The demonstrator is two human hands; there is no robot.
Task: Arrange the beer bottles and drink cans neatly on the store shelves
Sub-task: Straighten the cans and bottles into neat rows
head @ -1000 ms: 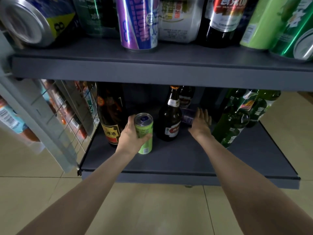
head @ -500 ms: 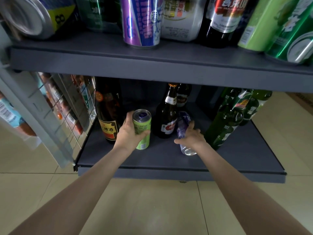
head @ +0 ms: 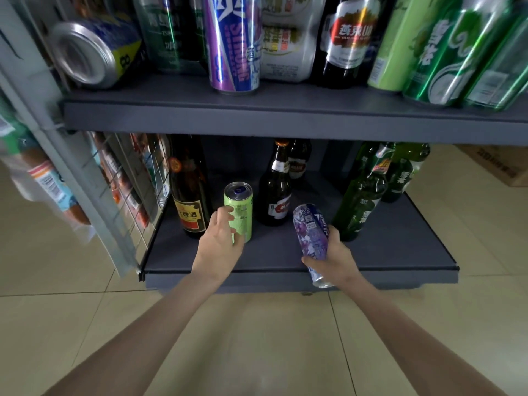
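On lower shelf point(head: 400, 252), right of brown bottle point(head: 275, 195): purple can point(head: 310, 232), tilted, clasped in right hand point(head: 334, 260). Left of it: green can point(head: 238, 212), upright; left hand point(head: 218, 247) half-open alongside, contact unclear. Advice: right the purple can, then seat it just beside the bottle.

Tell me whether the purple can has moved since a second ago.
Yes. The purple can, gripped in the right hand, has come forward from behind the brown bottle to the front edge of the lower shelf.
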